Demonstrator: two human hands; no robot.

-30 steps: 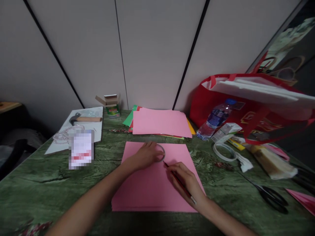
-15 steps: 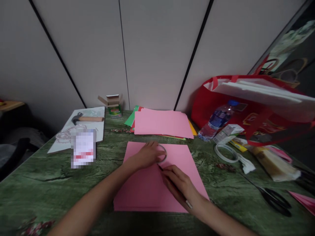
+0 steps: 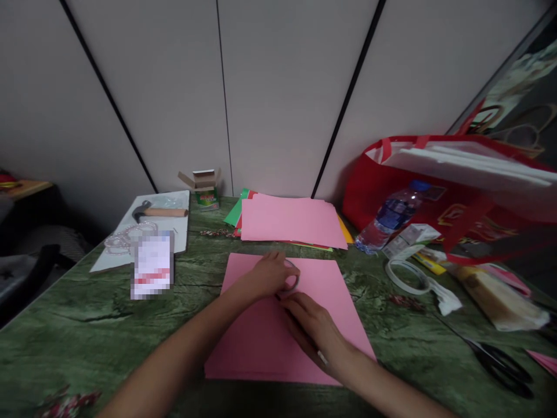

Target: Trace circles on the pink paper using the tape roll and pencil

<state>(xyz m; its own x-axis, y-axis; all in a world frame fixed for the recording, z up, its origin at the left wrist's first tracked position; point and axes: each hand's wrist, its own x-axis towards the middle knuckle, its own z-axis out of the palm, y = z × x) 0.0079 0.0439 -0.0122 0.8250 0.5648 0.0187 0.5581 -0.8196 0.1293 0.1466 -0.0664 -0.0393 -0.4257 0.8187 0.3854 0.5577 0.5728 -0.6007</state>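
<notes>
On a stack of pink paper sheets (image 3: 261,354), my left hand (image 3: 268,276) presses a thin round ring (image 3: 297,281) flat, its fingers curled over the ring's left side. My right hand (image 3: 311,319) is closed around a slim dark pencil (image 3: 322,357), whose pale rear end shows below the palm. The pencil's tip is at the ring's lower left edge, close to my left fingers, and mostly hidden. Both hands rest near the upper middle of the sheet.
Behind lies a pile of coloured paper (image 3: 291,220). At left are a hammer (image 3: 165,212), a blurred-out phone-like object (image 3: 152,264) and a small box (image 3: 206,194). At right stand a bottle (image 3: 389,215) and red bag (image 3: 369,180), with tape (image 3: 394,278) and scissors (image 3: 500,363) nearer.
The view has shifted slightly, moving everything a little right and down. My right hand has moved slightly left against the paper, bringing the pencil tip nearer my left hand along the ring.
</notes>
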